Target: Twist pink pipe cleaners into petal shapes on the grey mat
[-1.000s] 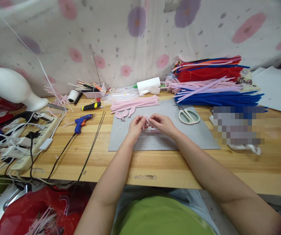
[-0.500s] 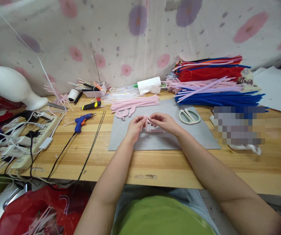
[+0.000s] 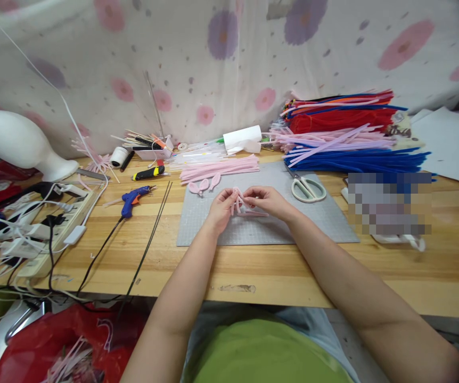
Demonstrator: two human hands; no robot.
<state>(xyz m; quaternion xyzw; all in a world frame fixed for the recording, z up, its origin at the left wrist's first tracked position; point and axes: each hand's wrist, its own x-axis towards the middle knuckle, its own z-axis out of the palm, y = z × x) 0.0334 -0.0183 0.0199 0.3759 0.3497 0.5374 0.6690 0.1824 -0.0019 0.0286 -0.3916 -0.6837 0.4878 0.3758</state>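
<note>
Above the grey cutting mat point(image 3: 197, 229), my left hand point(image 3: 222, 206) pinches a bent pink pipe cleaner point(image 3: 237, 199) between thumb and fingers. From the other side, my right hand point(image 3: 267, 201) is closed on the same pipe cleaner with its fingertips. Another pink length lies on the mat just beneath the hands. Three pink petal-like loops point(image 3: 204, 184) rest at the mat's upper left. Behind them is a bundle of pink pipe cleaners point(image 3: 221, 168). Scissors with pale green handles point(image 3: 309, 189) lie on the mat to the right of my right hand.
A blue glue gun point(image 3: 131, 201), thin dark rods point(image 3: 149, 239) and a yellow-black cutter point(image 3: 148, 172) lie to the left. Further left is a power strip point(image 3: 57, 231) with tangled cables. Blue pipe cleaners point(image 3: 357, 159) are piled at back right. A red bag point(image 3: 25, 346) hangs below the table edge.
The pink pipe cleaner between my hands has shifted: its bent strands now spread apart below the fingers. Both hands stay in nearly the same place, and the view has moved slightly.
</note>
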